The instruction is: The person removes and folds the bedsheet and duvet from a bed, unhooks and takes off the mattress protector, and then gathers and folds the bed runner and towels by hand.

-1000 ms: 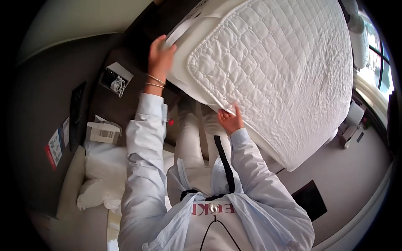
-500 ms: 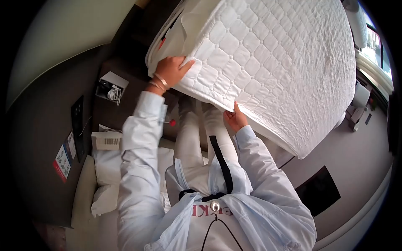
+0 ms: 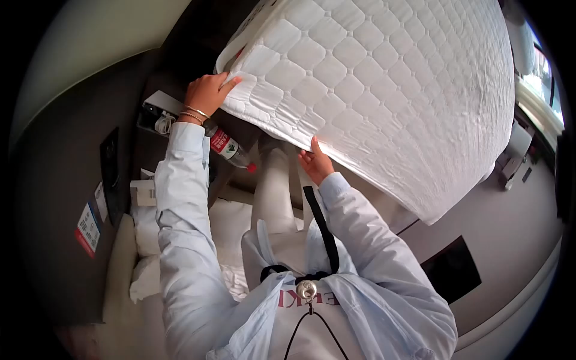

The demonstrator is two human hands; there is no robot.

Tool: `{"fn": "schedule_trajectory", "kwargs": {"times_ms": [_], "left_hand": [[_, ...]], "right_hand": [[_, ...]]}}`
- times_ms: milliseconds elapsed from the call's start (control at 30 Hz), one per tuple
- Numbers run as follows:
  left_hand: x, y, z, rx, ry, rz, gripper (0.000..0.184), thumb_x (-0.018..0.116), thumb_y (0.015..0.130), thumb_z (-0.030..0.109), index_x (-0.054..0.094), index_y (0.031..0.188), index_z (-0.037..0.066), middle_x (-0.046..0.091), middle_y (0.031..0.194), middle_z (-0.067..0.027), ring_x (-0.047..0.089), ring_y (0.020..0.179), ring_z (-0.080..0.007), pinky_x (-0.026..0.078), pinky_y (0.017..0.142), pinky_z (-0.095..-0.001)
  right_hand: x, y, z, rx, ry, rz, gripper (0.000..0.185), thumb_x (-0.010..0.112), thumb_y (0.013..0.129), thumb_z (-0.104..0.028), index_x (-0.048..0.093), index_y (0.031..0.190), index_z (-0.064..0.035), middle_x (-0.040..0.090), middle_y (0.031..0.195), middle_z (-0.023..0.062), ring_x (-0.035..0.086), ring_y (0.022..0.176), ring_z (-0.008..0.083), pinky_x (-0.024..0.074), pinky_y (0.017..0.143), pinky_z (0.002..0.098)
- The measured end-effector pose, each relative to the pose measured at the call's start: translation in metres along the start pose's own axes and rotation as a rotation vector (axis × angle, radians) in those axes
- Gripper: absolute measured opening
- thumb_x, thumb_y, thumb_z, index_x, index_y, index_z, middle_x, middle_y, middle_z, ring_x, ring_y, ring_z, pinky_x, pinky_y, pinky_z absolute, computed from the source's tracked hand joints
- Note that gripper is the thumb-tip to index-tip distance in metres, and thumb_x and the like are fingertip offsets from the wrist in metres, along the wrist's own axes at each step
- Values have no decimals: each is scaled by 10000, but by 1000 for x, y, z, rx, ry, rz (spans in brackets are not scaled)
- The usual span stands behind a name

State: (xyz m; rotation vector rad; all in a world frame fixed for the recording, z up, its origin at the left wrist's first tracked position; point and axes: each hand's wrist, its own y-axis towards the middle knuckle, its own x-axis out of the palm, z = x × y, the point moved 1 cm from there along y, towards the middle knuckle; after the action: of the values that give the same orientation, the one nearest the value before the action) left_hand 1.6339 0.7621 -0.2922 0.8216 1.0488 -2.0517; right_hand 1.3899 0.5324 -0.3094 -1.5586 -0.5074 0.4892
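A white quilted mattress pad [image 3: 366,78] covers the bed ahead of me, its surface smooth near my hands and wrinkled toward the far right. At its near left corner, my left hand [image 3: 208,96] is closed over the pad's edge, thumb on top. My right hand [image 3: 316,163] pinches the near edge farther right, with the thumb above the cloth and the other fingers partly hidden beneath. Just below my left wrist is a clear bottle [image 3: 227,146] with a red label and red cap, partly covered by my sleeve.
A small open box [image 3: 159,114] with a white cable sits at the left near the dark wall. Behind me lie white pillows [image 3: 231,222] on another bed. A black screen [image 3: 453,270] is on the right, and a window [image 3: 540,72] is at upper right.
My left hand has moved left, drawing the pad's corner outward and flattening the quilting. My right hand has shifted slightly left and up. More of the bottle shows now.
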Motion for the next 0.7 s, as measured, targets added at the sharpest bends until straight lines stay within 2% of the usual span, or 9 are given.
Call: {"fn": "schedule_trajectory", "kwargs": {"times_ms": [167, 233, 367, 433, 467, 500, 567, 600, 700], "left_hand": [[18, -27, -19, -161, -102, -11, 386, 471, 824, 476, 587, 772, 111, 587, 646, -145, 575, 651, -346, 457, 532, -430], [18, -29, -26, -161, -6, 28, 366, 470, 829, 460, 588, 775, 117, 590, 656, -145, 577, 662, -347, 461, 541, -428], [37, -22, -80, -276, -157, 258, 218, 454, 859, 256, 623, 854, 118, 622, 771, -130, 594, 701, -333, 461, 584, -409], [91, -9, -153, -196, -322, 540, 256, 408, 871, 219, 617, 961, 101, 644, 805, -121, 595, 577, -240, 446, 476, -346], [70, -5, -140, -735, -887, 55, 283, 411, 873, 207, 586, 1055, 78, 637, 779, -97, 508, 487, -121, 363, 370, -254], [55, 3, -121, -895, -1139, -11, 277, 451, 861, 191, 551, 1093, 78, 611, 740, -83, 437, 451, -68, 279, 332, -199], [57, 22, -116, -1037, -1130, -146, 258, 495, 847, 197, 544, 1059, 58, 595, 723, -54, 437, 450, -72, 287, 345, -199], [65, 32, -119, -1026, -1066, -143, 239, 510, 845, 216, 536, 1003, 38, 594, 742, -70, 493, 495, -110, 382, 384, -214], [94, 57, -140, -1123, -1319, 20, 262, 523, 841, 243, 532, 1006, 40, 587, 733, -89, 560, 586, -179, 491, 501, -250]], "right_hand": [[27, 3, 18, -22, 117, -87, 469, 589, 809, -385, 462, 1102, -41, 532, 1043, 70, 532, 770, 147, 464, 683, 272], [48, -4, 17, -86, -126, -400, 476, 557, 834, -367, 459, 1152, -28, 546, 1089, 97, 541, 705, 135, 454, 651, 250], [70, 11, 24, -161, -446, -315, 361, 513, 858, -376, 570, 992, -46, 608, 960, 96, 514, 623, 101, 437, 614, 235], [73, 14, 31, -173, -505, -288, 326, 532, 844, -370, 592, 834, -49, 626, 886, 97, 508, 597, 102, 435, 589, 235], [69, 19, 35, -96, -518, -231, 314, 539, 828, -361, 579, 813, -50, 632, 877, 90, 517, 593, 104, 437, 574, 240], [65, 25, 37, -17, -535, -174, 304, 546, 812, -353, 567, 792, -51, 639, 868, 83, 527, 590, 106, 439, 559, 244], [65, 32, 37, 25, -594, -168, 279, 522, 808, -340, 531, 749, -68, 638, 840, 81, 515, 575, 108, 431, 543, 244], [59, 44, 38, 5, -627, -128, 275, 509, 812, -344, 513, 723, -84, 635, 835, 89, 505, 563, 114, 426, 542, 249], [48, 73, 38, -32, -710, -96, 264, 475, 833, -343, 483, 716, -106, 624, 780, 90, 481, 523, 120, 407, 500, 255]]}}
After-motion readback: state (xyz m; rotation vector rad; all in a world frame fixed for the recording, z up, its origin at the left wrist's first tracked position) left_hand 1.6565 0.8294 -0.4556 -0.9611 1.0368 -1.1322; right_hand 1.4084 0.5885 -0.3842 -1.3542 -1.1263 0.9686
